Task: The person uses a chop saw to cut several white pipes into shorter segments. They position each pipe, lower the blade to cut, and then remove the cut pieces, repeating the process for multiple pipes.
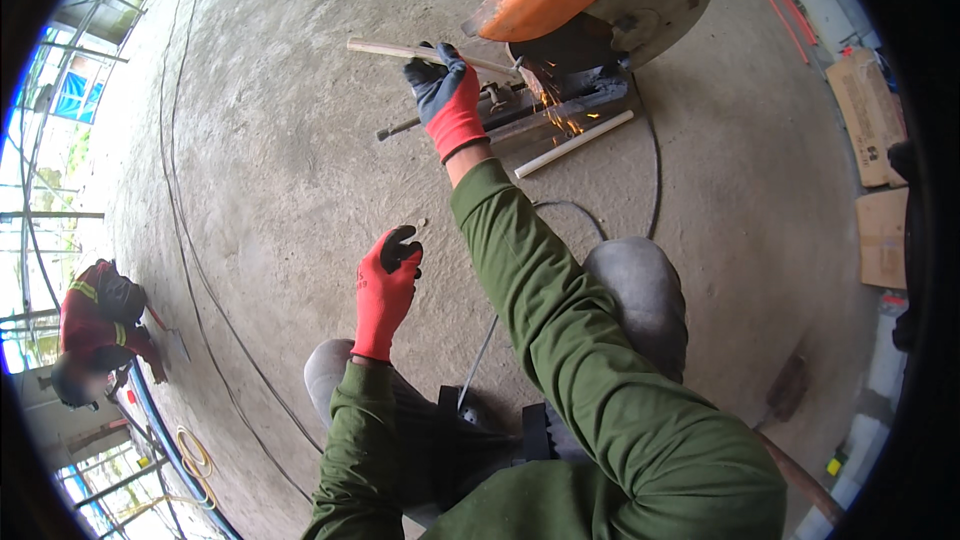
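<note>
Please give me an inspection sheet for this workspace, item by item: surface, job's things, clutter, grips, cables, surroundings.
Surface: rough concrete floor.
Job's things: saw on the floor, sparks flying at its base; held rod, far end at the saw.
Clutter: loose rod beside the saw; boxes at right.
Grips: right grip closed around the held rod; left grip empty, fingers curled.
Cables: dark cables at left; saw-side cable on the floor.
Surroundings: co-worker bent low and blue pipe at left.

Red-black gloves (388,290), green sleeves (550,290), orange saw guard (540,6)
</note>
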The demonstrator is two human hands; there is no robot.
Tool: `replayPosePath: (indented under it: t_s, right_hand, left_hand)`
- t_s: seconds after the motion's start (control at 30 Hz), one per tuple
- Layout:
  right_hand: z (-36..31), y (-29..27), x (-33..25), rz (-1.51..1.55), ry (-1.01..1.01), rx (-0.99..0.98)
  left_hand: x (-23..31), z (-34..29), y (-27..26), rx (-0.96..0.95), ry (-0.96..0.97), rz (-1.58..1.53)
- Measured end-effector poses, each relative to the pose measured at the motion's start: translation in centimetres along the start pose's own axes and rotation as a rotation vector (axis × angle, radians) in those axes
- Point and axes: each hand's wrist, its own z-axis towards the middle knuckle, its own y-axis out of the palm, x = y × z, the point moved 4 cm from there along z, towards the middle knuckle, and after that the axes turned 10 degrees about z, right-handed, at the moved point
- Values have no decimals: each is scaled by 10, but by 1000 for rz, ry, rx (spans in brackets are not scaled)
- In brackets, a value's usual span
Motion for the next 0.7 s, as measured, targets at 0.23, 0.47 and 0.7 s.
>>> replayPosePath:
  t_s: [0.23,0.47,0.7]
  right_hand:
    - [7,-1,7,-78,-73,89]
    - [11,5,9,-83,-248,208]
    - [16,7,14,-31,-361,252]
  left_hand:
    - [1,-3,-1,0,-5,-5]
    - [0,-7,-6,27,10,27]
    - [-6,-11,-10,32,-13,3]
